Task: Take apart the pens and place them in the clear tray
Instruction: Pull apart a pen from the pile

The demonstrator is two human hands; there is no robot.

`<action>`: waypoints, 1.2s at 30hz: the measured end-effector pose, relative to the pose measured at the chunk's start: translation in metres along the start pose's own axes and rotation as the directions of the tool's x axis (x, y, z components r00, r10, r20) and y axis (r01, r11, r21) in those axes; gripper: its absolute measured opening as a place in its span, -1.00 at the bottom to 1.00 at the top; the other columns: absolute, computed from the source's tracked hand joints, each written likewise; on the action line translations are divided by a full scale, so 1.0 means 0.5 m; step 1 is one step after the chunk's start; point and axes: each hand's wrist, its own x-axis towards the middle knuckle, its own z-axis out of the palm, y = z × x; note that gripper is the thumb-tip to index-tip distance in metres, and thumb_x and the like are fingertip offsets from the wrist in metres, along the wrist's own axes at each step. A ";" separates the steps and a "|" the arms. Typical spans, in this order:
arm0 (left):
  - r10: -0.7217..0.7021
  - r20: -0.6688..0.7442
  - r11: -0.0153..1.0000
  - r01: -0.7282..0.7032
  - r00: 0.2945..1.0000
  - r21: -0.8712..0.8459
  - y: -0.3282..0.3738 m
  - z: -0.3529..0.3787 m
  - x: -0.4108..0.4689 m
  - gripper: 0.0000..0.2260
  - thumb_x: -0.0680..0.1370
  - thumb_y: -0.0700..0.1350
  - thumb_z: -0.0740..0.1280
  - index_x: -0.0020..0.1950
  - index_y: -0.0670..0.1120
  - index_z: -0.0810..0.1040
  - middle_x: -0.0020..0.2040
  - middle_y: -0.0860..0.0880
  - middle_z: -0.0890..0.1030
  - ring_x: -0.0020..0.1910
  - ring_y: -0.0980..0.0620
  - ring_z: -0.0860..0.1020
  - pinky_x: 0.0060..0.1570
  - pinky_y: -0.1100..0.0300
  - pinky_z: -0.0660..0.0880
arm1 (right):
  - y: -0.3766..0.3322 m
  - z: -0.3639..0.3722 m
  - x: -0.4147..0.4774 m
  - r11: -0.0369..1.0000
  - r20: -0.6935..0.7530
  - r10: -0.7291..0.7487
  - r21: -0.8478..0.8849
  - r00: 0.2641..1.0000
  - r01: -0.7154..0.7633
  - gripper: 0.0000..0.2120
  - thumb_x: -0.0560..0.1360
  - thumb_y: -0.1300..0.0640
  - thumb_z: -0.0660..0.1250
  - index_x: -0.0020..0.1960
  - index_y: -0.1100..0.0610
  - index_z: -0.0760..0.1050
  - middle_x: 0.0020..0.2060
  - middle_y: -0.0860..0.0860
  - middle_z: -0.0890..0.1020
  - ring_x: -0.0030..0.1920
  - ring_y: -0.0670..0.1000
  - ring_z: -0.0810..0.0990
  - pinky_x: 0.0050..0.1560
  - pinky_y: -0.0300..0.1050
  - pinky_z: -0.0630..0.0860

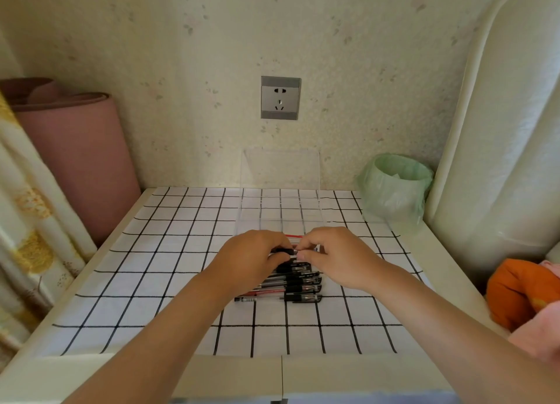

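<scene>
The tabletop [448, 288] is pale, with a white cloth with a black grid [145, 282] spread over most of it. On the right is a cream padded headboard-looking thing [497, 130], cut off by the frame edge. On the left a fat pink rolled-up mat [81, 167] leans in the corner, half hidden behind a floral curtain [27, 221]. At the back right there's a small bin lined with a crinkly green plastic bag [394, 188].

The clear plastic tray [281, 168] sits at the back middle against the wall. It's honestly hard to make out: you mostly get its edges and the grid showing through.

Both hands meet just in front of the tray. The left hand [251, 261] is curled round the dark grip end of a held pen [285, 250], and the right hand [336, 258] pinches its other end with thumb and fingertips. The fingers cover most of it, so I can't tell if it's already apart. It runs left to right.

Under the hands lies a row of clear-barrelled pens with black grips and caps [303, 288], side by side on the cloth. Their long axes run left-right with the caps to the right. The far ones are hidden by the hands.

A thin red strip [292, 236] pokes out between the knuckles. I can't say whether it's in the tray or just before it.
</scene>
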 end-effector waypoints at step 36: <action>-0.042 0.112 0.999 0.042 0.993 0.004 0.010 0.029 0.022 -0.83 0.61 0.05 0.25 0.15 0.13 0.57 -0.02 0.15 0.61 -0.12 0.15 0.53 -0.07 0.17 0.53 | 0.070 -0.047 -0.031 0.964 0.065 0.238 -0.137 0.969 -0.228 -0.81 0.47 0.08 0.44 0.07 -0.11 0.61 -0.15 -0.17 0.63 -0.07 -0.16 0.58 -0.01 -0.20 0.51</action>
